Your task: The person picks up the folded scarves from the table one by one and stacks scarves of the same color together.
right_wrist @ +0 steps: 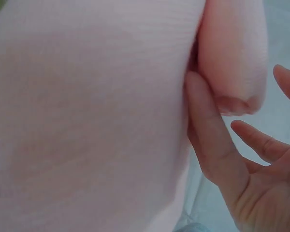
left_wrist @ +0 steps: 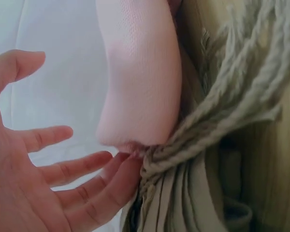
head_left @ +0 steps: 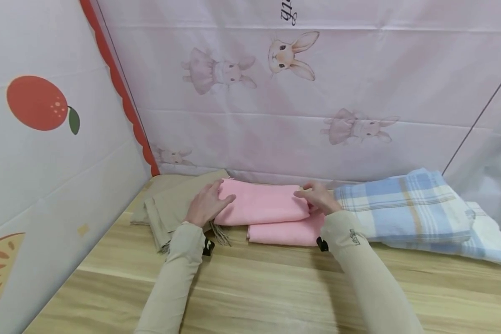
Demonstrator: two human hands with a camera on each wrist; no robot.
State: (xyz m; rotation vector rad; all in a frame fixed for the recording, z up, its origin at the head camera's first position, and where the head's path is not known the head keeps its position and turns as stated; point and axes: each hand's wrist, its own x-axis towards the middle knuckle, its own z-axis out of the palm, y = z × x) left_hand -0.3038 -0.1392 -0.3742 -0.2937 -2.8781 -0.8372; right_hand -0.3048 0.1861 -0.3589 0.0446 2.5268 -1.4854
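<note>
Resting on the wooden table (head_left: 275, 287), a folded pink cloth (head_left: 260, 202) sits between both hands, just in front of the bunny-print backdrop (head_left: 317, 93). It lies on a second folded pink cloth (head_left: 285, 233), whose front edge sticks out below and toward the camera.

Left hand (head_left: 206, 204): at the left end of the top pink cloth, fingers straight and spread, thumb lying over the top edge. Left wrist view confirms: palm open, fingers (left_wrist: 82, 166) extended, the lower ones touching the cloth's rounded end (left_wrist: 137, 77) where it meets the beige fringe (left_wrist: 208, 121). Not clenched, nothing gripped; just contact.

Right hand (head_left: 317, 195): at the right end of the same cloth, fingers bent slightly over its corner. Right wrist view shows one finger (right_wrist: 210, 130) pressed flat between the folded layers, the others apart and relaxed. Released, touching only, no pinch visible.

Beige fringed cloth (head_left: 171, 208): folded, left of the pink stack, touching it; the left hand partly rests over it. Its tassels hang toward the front by the left wrist.

Blue plaid cloth (head_left: 405, 204): folded, right of the pink stack, just beside the right hand; sits on another pale plaid piece (head_left: 488, 236) that pokes out at far right.

Left panel (head_left: 46, 139) has an orange fruit print and a red scalloped border. Both sleeves are beige.
</note>
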